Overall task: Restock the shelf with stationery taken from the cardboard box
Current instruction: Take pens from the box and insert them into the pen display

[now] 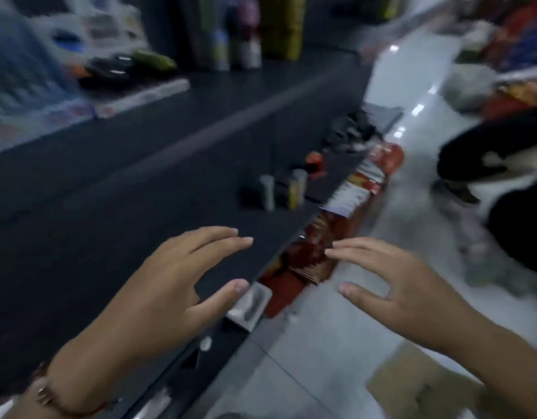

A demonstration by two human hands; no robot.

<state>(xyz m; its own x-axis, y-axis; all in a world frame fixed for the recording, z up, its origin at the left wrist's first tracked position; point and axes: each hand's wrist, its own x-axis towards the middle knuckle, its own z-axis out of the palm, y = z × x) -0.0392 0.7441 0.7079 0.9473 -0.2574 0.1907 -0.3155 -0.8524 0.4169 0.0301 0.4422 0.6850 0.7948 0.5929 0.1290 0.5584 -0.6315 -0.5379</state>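
Hovering left hand (pixel 158 285), right hand (pixel 394 285), shelf (pixel 140 176) edge

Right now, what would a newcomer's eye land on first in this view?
The two bare hands, left hand and right hand, spread open and empty over the front edge of the dark shelf. Next, the row of red packets lined along that edge below, beside the glossy white floor. Everything else is motion-blurred.
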